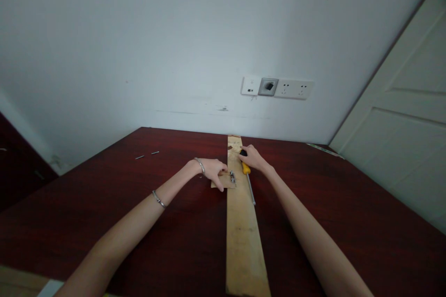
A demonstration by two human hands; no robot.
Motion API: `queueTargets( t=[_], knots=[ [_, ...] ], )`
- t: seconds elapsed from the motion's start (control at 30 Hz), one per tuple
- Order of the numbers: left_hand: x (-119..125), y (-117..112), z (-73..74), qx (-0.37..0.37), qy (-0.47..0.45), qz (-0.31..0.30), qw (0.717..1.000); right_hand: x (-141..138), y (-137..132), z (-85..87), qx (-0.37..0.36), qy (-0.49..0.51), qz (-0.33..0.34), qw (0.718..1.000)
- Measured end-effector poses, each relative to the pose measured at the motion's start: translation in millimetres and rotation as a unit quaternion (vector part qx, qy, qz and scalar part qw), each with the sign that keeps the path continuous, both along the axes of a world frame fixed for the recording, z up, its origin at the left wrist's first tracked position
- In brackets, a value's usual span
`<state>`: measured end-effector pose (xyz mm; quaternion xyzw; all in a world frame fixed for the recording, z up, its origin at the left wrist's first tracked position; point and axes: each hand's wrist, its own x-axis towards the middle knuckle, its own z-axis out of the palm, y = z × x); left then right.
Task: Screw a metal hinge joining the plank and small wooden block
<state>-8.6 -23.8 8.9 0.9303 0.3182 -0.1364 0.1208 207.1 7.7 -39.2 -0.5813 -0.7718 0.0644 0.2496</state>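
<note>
A long pale wooden plank (245,241) runs from near me to the wall across the dark red table. My left hand (213,170) lies over a small flat brown piece (228,184) that overlaps the plank's left edge. Its thumb and fingers are apart, beside a small cluster of shiny metal bits (232,177), too small to name for certain. My right hand (253,157) is closed around the black end of a screwdriver (246,169) with a yellow handle. The screwdriver's metal shaft lies along the plank's right side, its tip pointing towards me.
Two thin metal pins or screws (140,157) lie on the table (167,144) at the far left. Behind it rises a white wall with sockets (286,88). A flat patterned strip (324,150) lies at the back right, near a pale panelled door (400,116).
</note>
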Motion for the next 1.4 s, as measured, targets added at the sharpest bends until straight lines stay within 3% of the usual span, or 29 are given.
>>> queueTargets(
  t=[0.2,0.6,0.8,0.9,1.0,1.17,1.27,1.4],
  knots=[
    [0,0,-0.5,0.002,0.000,-0.004,1.000,2,0,-6.8,-0.033,-0.002,-0.007,0.999],
    [0,1,-0.5,-0.013,-0.015,-0.005,1.000,8,-5,-0.7,-0.055,0.020,0.003,0.998],
    [-1,1,-0.2,-0.017,-0.014,0.004,1.000,11,-11,-1.2,-0.044,0.038,0.001,0.998],
    [-1,2,-1.2,-0.020,-0.017,0.002,1.000,12,-15,6.3,-0.018,0.037,0.008,0.999],
    [-2,1,-1.1,-0.018,-0.016,0.002,1.000,10,-24,23.3,0.014,0.025,0.043,0.999],
    [0,-1,3.0,-0.007,0.001,-0.001,1.000,-6,-46,48.0,-0.014,-0.007,0.189,0.982],
    [2,-2,4.7,-0.004,0.003,-0.004,1.000,-17,-55,48.3,-0.036,-0.016,0.237,0.971],
    [2,-1,2.7,0.004,-0.001,-0.010,1.000,-25,-60,39.5,-0.048,-0.003,0.239,0.970]
  ],
)
